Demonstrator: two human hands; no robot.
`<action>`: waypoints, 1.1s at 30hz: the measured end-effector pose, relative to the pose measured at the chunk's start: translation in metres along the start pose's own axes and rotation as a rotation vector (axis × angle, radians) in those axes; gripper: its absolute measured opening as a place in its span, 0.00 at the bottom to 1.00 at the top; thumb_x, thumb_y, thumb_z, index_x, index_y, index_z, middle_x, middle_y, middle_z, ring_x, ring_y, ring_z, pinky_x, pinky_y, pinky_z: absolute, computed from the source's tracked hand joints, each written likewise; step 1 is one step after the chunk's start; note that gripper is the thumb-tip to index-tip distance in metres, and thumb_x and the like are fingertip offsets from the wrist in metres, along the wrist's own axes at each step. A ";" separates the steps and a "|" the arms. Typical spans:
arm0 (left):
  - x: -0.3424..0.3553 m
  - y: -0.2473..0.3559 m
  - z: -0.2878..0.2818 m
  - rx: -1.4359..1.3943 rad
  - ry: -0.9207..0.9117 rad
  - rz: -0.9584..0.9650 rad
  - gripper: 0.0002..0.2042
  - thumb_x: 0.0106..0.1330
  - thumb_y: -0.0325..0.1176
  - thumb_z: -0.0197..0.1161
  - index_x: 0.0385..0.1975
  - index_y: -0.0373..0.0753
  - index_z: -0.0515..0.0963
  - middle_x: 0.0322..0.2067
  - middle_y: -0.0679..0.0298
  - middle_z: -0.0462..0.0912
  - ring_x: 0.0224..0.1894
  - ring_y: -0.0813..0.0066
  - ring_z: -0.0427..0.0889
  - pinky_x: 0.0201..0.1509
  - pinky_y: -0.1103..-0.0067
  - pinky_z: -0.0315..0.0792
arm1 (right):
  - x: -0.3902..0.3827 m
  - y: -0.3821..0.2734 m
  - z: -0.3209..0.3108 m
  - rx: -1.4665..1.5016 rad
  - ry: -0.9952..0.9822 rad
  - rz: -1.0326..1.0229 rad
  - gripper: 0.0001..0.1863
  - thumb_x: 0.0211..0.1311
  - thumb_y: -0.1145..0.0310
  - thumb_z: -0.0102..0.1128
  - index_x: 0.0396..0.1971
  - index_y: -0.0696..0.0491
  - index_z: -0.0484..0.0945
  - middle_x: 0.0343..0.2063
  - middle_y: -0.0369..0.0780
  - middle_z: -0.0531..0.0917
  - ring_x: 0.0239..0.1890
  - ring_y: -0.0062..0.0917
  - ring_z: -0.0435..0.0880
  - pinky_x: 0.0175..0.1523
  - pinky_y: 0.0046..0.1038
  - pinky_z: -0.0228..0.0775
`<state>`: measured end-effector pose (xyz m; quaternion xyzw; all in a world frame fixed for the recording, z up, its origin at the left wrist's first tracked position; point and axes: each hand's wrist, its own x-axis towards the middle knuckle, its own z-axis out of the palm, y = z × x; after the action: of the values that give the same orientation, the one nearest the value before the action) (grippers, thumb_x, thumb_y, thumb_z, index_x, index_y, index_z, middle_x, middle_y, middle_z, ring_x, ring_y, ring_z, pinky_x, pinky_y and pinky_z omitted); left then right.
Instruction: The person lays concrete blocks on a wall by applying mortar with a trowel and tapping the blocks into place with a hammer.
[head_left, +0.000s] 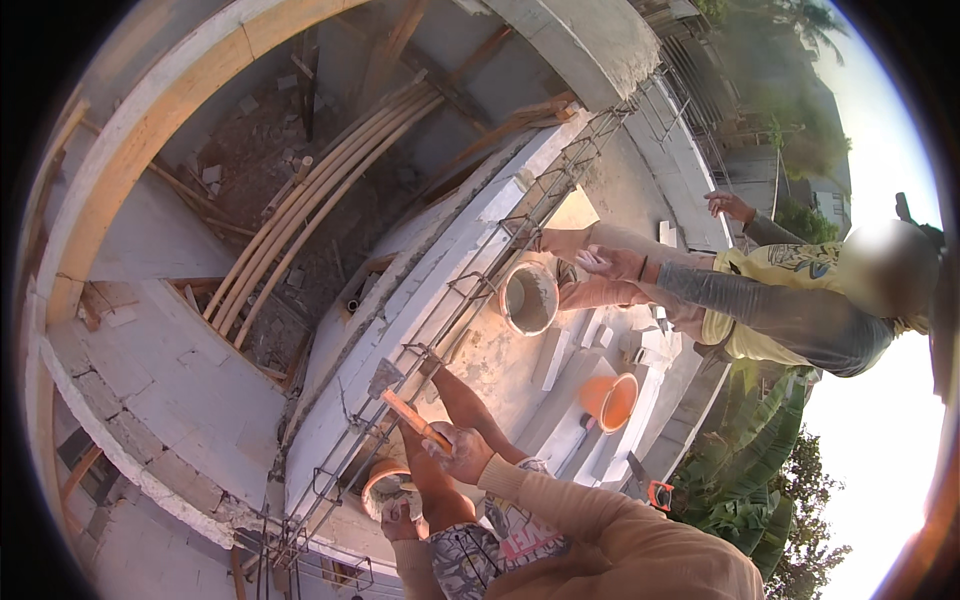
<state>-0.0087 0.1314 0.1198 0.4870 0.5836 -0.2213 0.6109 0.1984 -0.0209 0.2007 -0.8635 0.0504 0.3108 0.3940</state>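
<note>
Lengthwise, the white wall (pixel 425 295) runs past me, a steel rebar cage (pixel 515 228) along its near edge. Off to my right is a co-worker (pixel 820 310) in a yellow shirt. An orange bucket (pixel 367 490) sits low beside my legs. Slanting out ahead of me is a tool (pixel 410 413) with a broad grey head and an orange handle (its head overlaps the rebar, though I can't tell whether they touch). My right hand (pixel 464 455) is wrapped around that handle; my left hand (pixel 402 525) is at the bucket's rim, and whether it grips anything I cannot tell.
</note>
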 end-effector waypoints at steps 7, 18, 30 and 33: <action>0.021 -0.035 0.010 -0.120 0.020 -0.065 0.21 0.68 0.28 0.66 0.57 0.25 0.70 0.48 0.52 0.81 0.50 0.68 0.81 0.55 0.76 0.76 | 0.003 0.013 0.003 -0.052 0.001 -0.084 0.16 0.66 0.64 0.64 0.48 0.57 0.78 0.32 0.49 0.84 0.32 0.45 0.85 0.37 0.36 0.78; 0.040 -0.016 0.062 -0.249 -0.016 -0.054 0.20 0.72 0.33 0.61 0.57 0.23 0.72 0.47 0.51 0.84 0.48 0.69 0.84 0.55 0.75 0.78 | 0.030 -0.011 -0.015 -0.115 -0.124 0.014 0.15 0.66 0.67 0.65 0.48 0.60 0.79 0.24 0.46 0.84 0.23 0.31 0.83 0.31 0.30 0.75; 0.176 -0.045 0.166 -1.726 -0.239 -0.052 0.32 0.74 0.54 0.52 0.69 0.38 0.61 0.67 0.50 0.67 0.68 0.50 0.69 0.71 0.49 0.64 | 0.218 -0.049 -0.015 -0.429 -0.459 -0.235 0.15 0.69 0.68 0.62 0.49 0.62 0.76 0.19 0.40 0.78 0.19 0.20 0.74 0.26 0.25 0.67; 0.180 0.039 0.226 -1.815 -0.308 0.183 0.31 0.73 0.58 0.51 0.68 0.42 0.64 0.66 0.55 0.69 0.69 0.51 0.67 0.73 0.48 0.61 | 0.275 -0.037 -0.023 -0.659 -0.518 -0.338 0.15 0.70 0.67 0.61 0.49 0.61 0.76 0.18 0.42 0.77 0.19 0.23 0.74 0.27 0.27 0.67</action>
<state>0.1766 0.0089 -0.0696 -0.1690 0.4049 0.3074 0.8444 0.4429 0.0319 0.0774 -0.8326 -0.2933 0.4476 0.1429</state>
